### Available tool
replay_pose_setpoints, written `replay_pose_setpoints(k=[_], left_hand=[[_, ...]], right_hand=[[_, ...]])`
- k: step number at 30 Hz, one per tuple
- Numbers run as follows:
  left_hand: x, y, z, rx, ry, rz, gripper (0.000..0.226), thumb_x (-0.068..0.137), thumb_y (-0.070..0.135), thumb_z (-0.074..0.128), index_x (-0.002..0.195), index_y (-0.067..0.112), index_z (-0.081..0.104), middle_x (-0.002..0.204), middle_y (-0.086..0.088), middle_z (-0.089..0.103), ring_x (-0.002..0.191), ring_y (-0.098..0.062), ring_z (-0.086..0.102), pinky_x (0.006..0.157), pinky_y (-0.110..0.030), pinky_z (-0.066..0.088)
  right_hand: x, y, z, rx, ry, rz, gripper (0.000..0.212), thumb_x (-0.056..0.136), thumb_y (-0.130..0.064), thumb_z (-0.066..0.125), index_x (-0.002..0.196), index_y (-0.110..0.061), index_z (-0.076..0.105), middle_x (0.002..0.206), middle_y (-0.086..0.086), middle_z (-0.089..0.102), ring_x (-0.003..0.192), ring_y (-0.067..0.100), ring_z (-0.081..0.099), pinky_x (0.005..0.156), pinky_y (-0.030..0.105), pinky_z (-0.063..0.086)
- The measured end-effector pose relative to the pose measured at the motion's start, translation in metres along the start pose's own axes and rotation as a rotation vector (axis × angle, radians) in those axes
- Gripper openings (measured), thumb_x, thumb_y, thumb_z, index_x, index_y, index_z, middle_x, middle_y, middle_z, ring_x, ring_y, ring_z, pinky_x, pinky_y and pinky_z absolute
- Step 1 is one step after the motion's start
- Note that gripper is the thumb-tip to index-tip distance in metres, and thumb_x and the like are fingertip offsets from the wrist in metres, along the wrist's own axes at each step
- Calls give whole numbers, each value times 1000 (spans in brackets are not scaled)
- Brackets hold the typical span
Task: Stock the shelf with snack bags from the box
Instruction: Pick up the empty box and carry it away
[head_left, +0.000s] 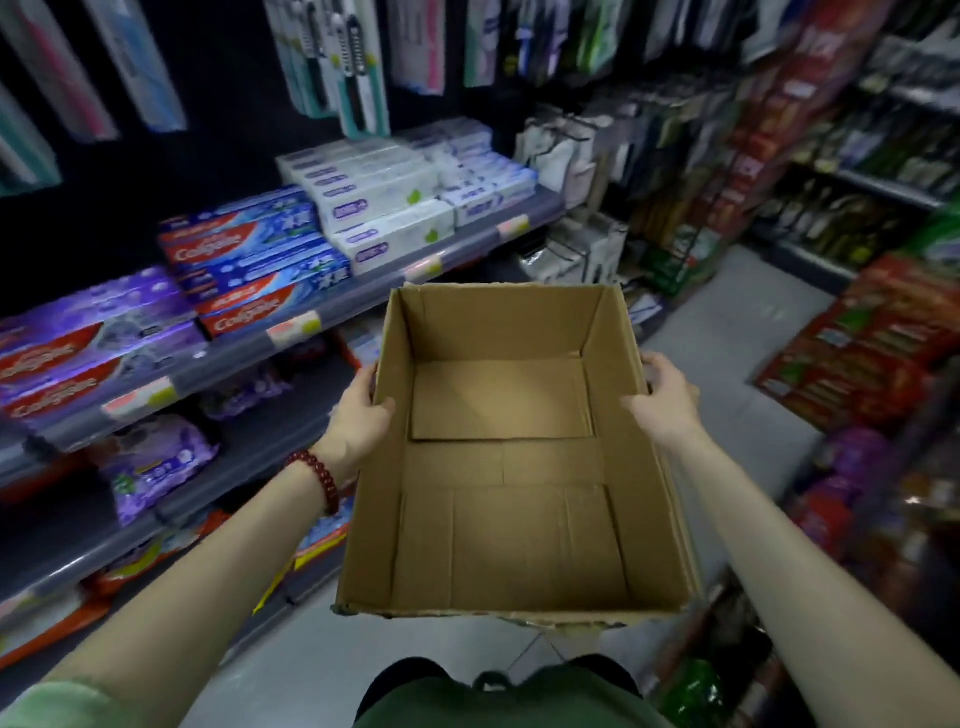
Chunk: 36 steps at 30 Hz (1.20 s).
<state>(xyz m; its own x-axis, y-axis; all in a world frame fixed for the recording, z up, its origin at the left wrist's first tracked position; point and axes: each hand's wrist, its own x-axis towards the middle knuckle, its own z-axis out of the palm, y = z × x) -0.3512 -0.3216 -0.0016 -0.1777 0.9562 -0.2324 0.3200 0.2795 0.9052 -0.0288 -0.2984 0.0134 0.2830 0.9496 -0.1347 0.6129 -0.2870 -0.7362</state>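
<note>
Box (511, 467) empty, left hand (358, 415) and right hand (662, 397) gripping its sides; fingertips hidden

Head-high, forward-down, close over box (511, 457)

Both forearms are bare from the wrists up to short sleeves. The left sleeve (57, 701) shows at the bottom corner as a pale green fabric edge. A bracelet (317, 478) of round, dark red glossy beads circles the left wrist in 1 strand. Below, a dark green garment (519, 699) covers the torso, with 2 black rounded shapes just above its edge, too blurred to identify.
</note>
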Motion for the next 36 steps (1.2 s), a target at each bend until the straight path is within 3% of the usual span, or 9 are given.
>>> replay_pose_setpoints(k=[2,5,8,12,15,20,30,33,36], left_hand=[[19,12,21,-4,-65,6,47,96,5,46,137,27,37,107,0,61,84,-19,65,64,-31,57],[50,28,50,24,-167,-3,55,95,9,48,144,29,31,123,-6,59,96,-24,66,81,-45,57],[80,43,80,37,-257,13,56,95,8,49,144,27,31,118,-4,58,97,-24,65,81,-45,57],[122,57,119,79,-401,28,55,94,10,51,143,28,33,119,-9,61,95,-28,67,82,-48,56],[157,71,150,126,-513,42,48,91,12,53,135,28,42,118,-8,63,93,-27,67,82,-50,56],[192,106,203,209,-632,160,42,91,8,52,131,19,46,113,-12,64,98,-30,64,86,-48,54],[268,166,334,250,-757,214,48,91,6,51,136,18,41,122,-11,60,99,-31,63,85,-50,54],[292,191,378,251,-748,202,47,93,7,49,138,20,38,121,-9,59,94,-31,64,78,-46,57],[313,220,415,261,-714,194,48,95,8,47,140,21,36,122,-7,56,94,-28,64,72,-39,57]], right_hand=[[6,11,-16,1,55,51,54,86,-2,57,135,-21,45,104,6,58,94,22,52,84,45,54],[13,28,-33,24,139,137,56,84,-3,59,135,-22,45,96,8,65,84,26,65,75,48,58],[21,44,-44,47,195,227,54,84,-6,60,133,-23,46,95,7,67,80,25,66,69,48,59],[27,63,-51,66,307,349,53,84,-3,62,134,-16,48,121,9,62,86,20,63,64,31,55],[30,74,-57,64,396,435,50,83,-3,63,132,-12,52,119,11,64,83,17,61,57,23,49],[38,87,-73,67,501,566,44,81,-7,62,124,-15,57,109,10,66,98,28,63,83,39,54],[130,134,-125,89,607,640,46,82,-8,62,127,-14,55,105,8,66,97,27,63,82,38,54],[175,148,-152,99,621,623,42,82,-7,62,123,-14,56,98,6,64,90,25,62,77,32,51],[224,160,-182,127,605,613,43,83,-8,62,125,-16,55,100,6,65,92,24,63,77,36,54]])
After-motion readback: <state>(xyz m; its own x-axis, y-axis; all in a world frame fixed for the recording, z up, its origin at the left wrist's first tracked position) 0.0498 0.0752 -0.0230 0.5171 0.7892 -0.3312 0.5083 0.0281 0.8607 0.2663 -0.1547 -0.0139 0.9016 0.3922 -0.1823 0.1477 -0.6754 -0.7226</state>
